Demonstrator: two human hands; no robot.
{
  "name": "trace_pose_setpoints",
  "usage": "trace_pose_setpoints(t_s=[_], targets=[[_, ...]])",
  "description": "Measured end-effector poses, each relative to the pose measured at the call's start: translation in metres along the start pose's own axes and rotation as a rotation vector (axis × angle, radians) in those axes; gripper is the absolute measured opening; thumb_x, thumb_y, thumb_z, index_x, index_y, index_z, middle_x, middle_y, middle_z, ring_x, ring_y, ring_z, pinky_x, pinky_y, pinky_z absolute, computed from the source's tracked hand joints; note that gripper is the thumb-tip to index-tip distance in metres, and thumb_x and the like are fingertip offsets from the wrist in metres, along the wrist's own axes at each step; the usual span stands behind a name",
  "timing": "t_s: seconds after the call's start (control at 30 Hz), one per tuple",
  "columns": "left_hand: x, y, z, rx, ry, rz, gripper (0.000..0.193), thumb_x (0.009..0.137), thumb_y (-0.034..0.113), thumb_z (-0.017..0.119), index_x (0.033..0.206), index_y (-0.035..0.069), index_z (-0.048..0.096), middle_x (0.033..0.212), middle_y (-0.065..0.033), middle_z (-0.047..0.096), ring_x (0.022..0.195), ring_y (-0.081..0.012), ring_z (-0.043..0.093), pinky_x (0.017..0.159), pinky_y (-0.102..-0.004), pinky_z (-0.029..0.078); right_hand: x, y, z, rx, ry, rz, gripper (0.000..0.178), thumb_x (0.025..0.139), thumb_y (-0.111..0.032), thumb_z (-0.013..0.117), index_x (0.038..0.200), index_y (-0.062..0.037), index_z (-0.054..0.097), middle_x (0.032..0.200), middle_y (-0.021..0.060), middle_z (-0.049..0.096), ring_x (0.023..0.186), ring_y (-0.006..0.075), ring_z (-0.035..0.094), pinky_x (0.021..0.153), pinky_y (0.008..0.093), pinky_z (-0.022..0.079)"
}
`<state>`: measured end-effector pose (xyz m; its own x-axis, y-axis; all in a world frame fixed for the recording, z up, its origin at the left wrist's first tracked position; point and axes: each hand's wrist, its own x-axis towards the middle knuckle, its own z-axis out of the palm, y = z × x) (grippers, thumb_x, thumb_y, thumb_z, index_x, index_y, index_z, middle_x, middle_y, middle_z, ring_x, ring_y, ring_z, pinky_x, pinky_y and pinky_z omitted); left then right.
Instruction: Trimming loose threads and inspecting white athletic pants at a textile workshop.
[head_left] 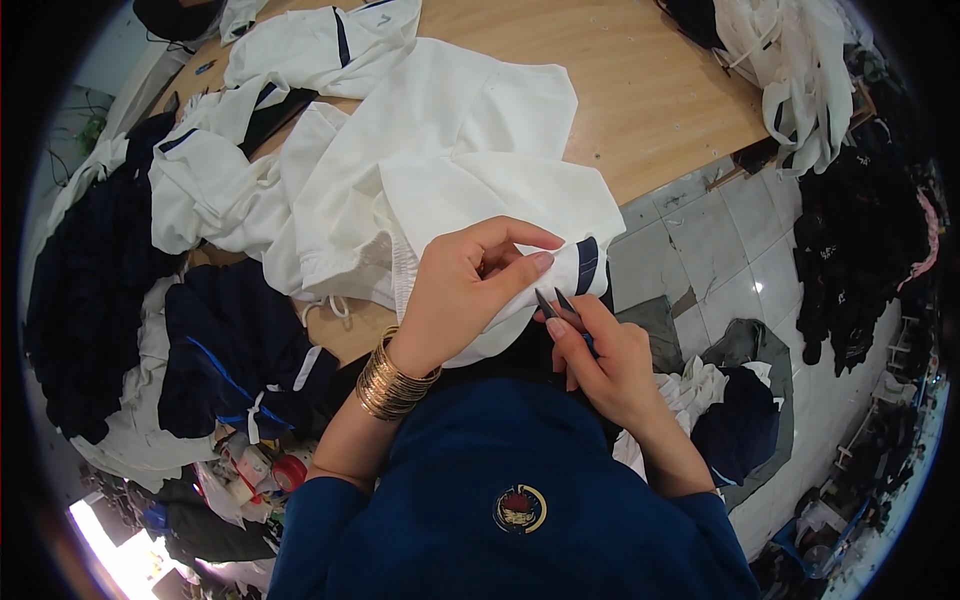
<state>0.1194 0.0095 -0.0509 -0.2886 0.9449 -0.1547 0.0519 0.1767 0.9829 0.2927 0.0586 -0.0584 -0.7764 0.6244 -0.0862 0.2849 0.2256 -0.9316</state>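
White bottoms (470,110) with an elastic waistband and drawstring lie over the table's near edge; I cannot tell whether they are shorts or trousers. My left hand (465,285) pinches their cloth between thumb and fingers, beside a navy band (588,266) at the edge. Close to its right, my right hand (610,365) grips a pair of thread snips (556,303). The dark blades stand slightly apart and point up at the cloth just below my left thumb. Part of the snips is hidden by my fingers. Gold bangles circle my left wrist.
More white garments (290,50) lie across the wooden table (660,110). Navy clothes (235,340) hang at its left edge. White clothes (790,60) are heaped at the far right corner. A dark clothes pile (850,260) and a grey sack (765,350) are on the tiled floor.
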Motion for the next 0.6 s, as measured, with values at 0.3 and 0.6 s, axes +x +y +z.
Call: trace_pose_setpoints(t_s=[0.3,0.6], targets=[[0.000,-0.002,0.000,-0.067,-0.005,-0.004,0.020,0.082,0.009,0.064,0.101,0.003,0.062,0.064,0.0038,0.056,0.054,0.0018,0.041,0.049,-0.0153,0.031,-0.001,0.008,0.007,0.422,-0.017,0.100,0.017,0.093,-0.015,0.050,0.096,0.0010,0.054,0.060,0.0042,0.059,0.046,0.0085,0.054,0.042,0.0213,0.041],[0.000,-0.002,-0.001,-0.086,0.034,0.000,0.020,0.082,0.008,0.064,0.101,0.003,0.061,0.062,0.0052,0.054,0.053,0.0022,0.038,0.048,-0.0151,0.028,0.001,0.008,0.003,0.597,-0.084,0.187,0.022,0.094,-0.017,0.048,0.095,0.0032,0.055,0.060,0.0055,0.057,0.043,0.0064,0.049,0.040,0.0201,0.038]])
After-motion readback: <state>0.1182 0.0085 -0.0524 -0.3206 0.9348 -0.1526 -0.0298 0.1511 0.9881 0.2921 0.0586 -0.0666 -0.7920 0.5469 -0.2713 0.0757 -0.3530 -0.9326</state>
